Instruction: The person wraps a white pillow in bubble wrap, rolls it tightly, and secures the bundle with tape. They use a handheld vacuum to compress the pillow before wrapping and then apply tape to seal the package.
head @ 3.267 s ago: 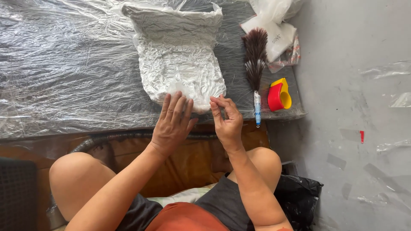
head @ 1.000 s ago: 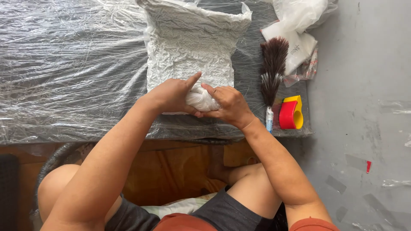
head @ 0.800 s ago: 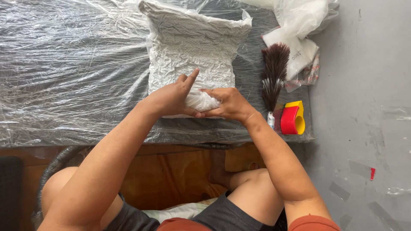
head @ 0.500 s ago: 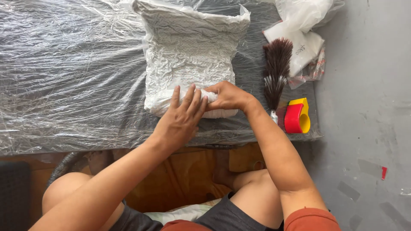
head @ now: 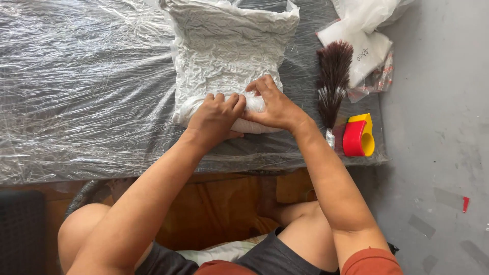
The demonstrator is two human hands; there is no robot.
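Both hands, left hand [head: 216, 116] and right hand [head: 272, 104], pinch the near edge of the white crinkled cloth [head: 229, 56] on the plastic-covered table [head: 76, 91], mid-fold, brush [head: 331, 76] at three o'clock.

Bystanders on the wrapped table and the grey floor

Clear plastic sheeting [head: 76, 91] covers the dark tabletop. Near its right edge a dark bristle brush [head: 332, 76] lies with its tuft pointing away, and a red-and-yellow tape dispenser [head: 358, 135] sits just beside the handle end. Beyond the brush lies a heap of white plastic bags [head: 364, 30]. A small red scrap [head: 465, 203] rests on the grey floor [head: 438, 153].
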